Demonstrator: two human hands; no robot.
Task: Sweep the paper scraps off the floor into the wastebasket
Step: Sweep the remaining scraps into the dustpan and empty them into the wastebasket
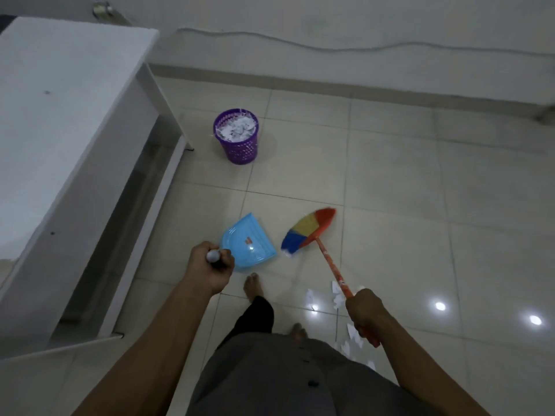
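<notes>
Grey shirt (270, 376) with small dark buttons (312, 383), black trouser leg (259, 313), bare forearms (168, 325), bare feet (253, 285)

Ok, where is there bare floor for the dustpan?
Bare tiles lie between the wastebasket and the dustpan, and right of the broom toward the wall. Crowded: paper scraps lie scattered by the right hand; the desk hems the left.
</notes>
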